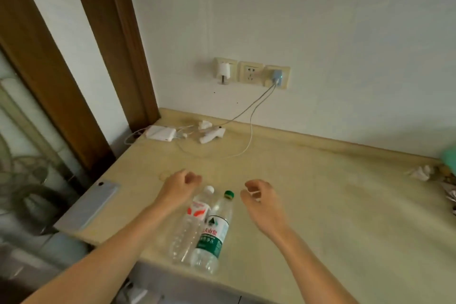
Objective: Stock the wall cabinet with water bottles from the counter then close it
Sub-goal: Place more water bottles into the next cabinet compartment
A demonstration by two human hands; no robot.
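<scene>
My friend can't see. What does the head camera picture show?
Two water bottles, one white-capped and one green-capped, stand on a beige counter. The left hand and right hand hover beside them, holding nothing.

Green thing (450,154) cut off, R edge.

2 capped clear bottles (197,227) stand touching near the counter's (320,205) front edge.

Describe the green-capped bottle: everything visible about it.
The green-capped bottle is clear ribbed plastic with a green and white label. It stands upright near the counter's front edge, cap on, right beside the white-capped bottle; contact can't be told. Neither hand touches it.
</scene>
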